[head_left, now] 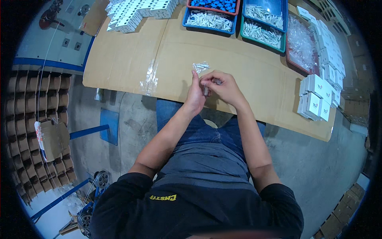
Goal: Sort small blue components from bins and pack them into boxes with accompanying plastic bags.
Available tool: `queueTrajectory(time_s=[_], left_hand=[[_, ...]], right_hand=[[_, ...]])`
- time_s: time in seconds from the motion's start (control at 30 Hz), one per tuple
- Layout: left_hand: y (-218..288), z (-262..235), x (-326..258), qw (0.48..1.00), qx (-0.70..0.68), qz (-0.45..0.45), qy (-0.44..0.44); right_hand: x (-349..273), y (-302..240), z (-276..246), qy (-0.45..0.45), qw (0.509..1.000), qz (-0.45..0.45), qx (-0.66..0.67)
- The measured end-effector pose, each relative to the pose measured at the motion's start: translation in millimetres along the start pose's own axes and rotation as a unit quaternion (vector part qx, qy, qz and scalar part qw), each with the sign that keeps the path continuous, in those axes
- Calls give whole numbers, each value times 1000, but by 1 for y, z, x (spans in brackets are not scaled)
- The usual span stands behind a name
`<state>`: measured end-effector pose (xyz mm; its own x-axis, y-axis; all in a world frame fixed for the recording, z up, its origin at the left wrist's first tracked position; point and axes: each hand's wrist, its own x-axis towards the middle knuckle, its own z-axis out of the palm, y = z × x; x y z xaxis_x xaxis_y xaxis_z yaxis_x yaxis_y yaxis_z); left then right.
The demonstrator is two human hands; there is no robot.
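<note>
Both my hands come together above the front part of the cardboard-covered table. My left hand [195, 95] has its thumb pointing up and its fingers curled round something small and pale, mostly hidden. Close to it, my right hand [226, 88] is closed in a pinch, with small greyish pieces [217, 81] showing at its fingers. Just beyond the left thumb is a small clear plastic bag [201, 67] with slim pale pieces in it. Whether that bag lies on the cardboard or touches the left hand, I cannot tell.
Far back stand a red bin of blue pieces [215, 4], a blue bin [185, 22] and a green bin [243, 36] of white pieces. A red bin [290, 63] holds clear bags. White boxes [135, 20] stack at far left, more white boxes [316, 97] at right.
</note>
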<state>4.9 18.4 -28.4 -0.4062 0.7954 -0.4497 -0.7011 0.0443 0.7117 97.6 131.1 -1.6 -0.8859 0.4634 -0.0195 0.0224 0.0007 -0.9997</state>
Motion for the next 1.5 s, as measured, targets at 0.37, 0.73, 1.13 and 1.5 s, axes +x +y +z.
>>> queueTrajectory(time_s=[0.37, 0.73, 1.13, 1.5], left_hand=[[12, -6, -17, 994, 51, -42, 89], [8, -3, -11, 977, 129, 47, 165], [24, 27, -7, 989, -35, 110, 93], [23, 20, -15, 988, -17, 62, 140]], right_hand=[[122, 12, -54, 186, 956, -66, -218], [52, 52, -6, 128, 979, -23, -156], [-21, -2, 5, 138, 977, 85, 141], [-25, 12, 17, 140, 956, 81, 246]])
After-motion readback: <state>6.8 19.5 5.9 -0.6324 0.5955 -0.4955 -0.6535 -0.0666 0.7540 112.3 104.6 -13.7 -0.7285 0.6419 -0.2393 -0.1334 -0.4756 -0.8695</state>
